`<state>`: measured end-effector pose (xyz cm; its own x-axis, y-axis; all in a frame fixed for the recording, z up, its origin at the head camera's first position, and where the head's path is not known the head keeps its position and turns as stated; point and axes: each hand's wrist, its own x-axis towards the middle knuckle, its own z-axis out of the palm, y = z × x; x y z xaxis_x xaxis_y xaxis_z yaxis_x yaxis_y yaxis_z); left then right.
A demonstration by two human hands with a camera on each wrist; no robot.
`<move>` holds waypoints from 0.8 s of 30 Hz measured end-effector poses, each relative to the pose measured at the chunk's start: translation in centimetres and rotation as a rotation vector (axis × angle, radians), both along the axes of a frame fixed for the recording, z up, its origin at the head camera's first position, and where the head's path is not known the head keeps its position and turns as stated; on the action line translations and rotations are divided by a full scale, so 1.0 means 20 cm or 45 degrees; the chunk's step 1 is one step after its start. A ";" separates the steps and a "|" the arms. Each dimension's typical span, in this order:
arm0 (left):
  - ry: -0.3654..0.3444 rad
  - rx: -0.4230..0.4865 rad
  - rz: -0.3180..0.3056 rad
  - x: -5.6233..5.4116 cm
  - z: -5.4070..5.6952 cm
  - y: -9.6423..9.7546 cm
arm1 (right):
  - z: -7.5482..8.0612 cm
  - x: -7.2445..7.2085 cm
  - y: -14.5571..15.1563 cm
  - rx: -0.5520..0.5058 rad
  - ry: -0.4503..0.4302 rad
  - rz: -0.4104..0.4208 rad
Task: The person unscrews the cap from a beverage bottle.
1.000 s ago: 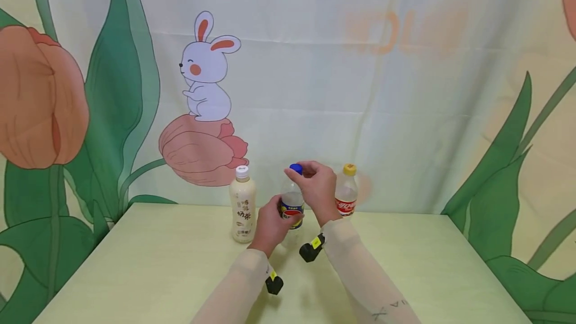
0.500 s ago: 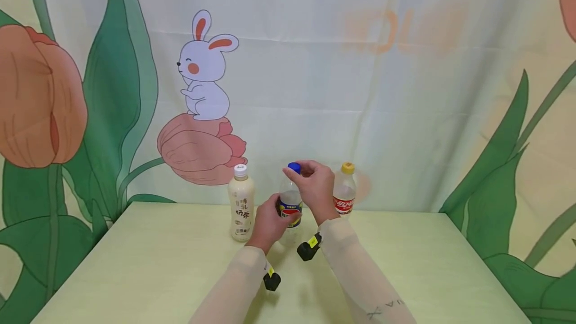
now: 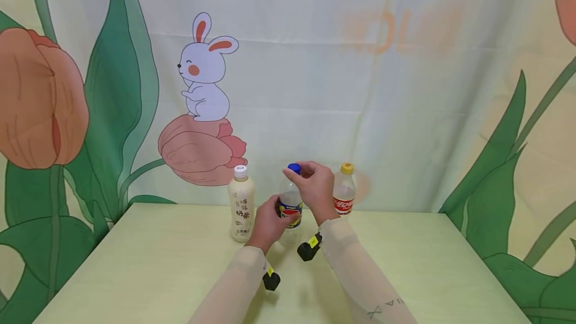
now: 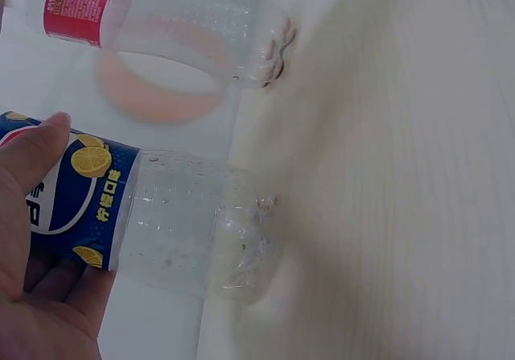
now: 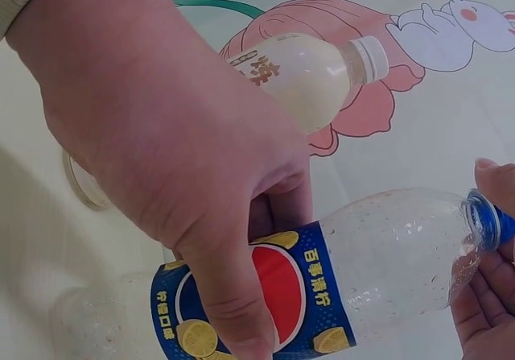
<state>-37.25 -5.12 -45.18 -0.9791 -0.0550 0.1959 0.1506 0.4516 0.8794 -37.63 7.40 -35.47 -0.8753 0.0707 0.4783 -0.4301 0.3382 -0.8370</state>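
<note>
A clear plastic soda bottle (image 3: pixel 290 198) with a blue Pepsi label and lemon pictures stands upright on the table. My left hand (image 3: pixel 269 224) grips it around the label; in the left wrist view its clear base (image 4: pixel 173 223) shows below that hand. Thumb and fingers of my right hand (image 3: pixel 317 186) pinch the blue cap (image 3: pixel 294 168) on the bottle's neck. From the right wrist, the cap (image 5: pixel 503 225) is seen sitting on the neck, partly cut off by the frame edge. Whether any liquid is inside, I cannot tell.
To the left stands a cream-coloured milk tea bottle (image 3: pixel 241 204) with a white cap. Behind my right hand is a clear bottle (image 3: pixel 345 191) with a red label and yellow cap. A printed curtain (image 3: pixel 288 84) hangs behind the pale table (image 3: pixel 148 264).
The head view shifts very slightly. Both hands keep the same hold on the bottle and its cap, with no clear movement.
</note>
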 end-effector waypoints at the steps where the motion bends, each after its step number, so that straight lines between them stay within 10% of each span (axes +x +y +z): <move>1: 0.001 0.005 -0.004 0.00 0.00 0.00 | 0.00 0.00 0.00 0.000 0.005 0.000; 24: 0.040 0.038 -0.047 0.03 0.02 -0.02 | 0.01 -0.01 0.02 0.053 0.018 -0.031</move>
